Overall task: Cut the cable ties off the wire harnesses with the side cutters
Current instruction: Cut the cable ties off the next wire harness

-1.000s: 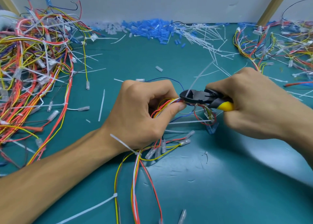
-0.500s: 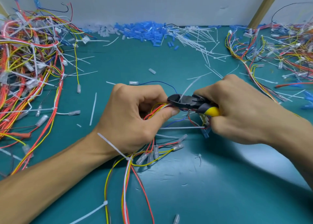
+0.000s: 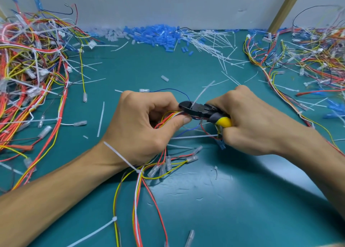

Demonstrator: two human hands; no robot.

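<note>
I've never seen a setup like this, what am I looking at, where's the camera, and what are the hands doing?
No machine here: these are a person's bare hands, filmed by a head-worn camera looking down. The left hand grips a bundle of red, yellow and white wires. The right hand holds black side cutters with a yellow handle, their tip at a white plastic cable tie on that bundle. On the teal mat lie tangled wire heaps, cut white ties and blue plastic sleeves.

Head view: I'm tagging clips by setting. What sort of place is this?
Likely a wire-harness workbench: a teal mat, heaps of wire harnesses, a pile of cut cable ties by the wall, and side cutters in the right hand.
</note>
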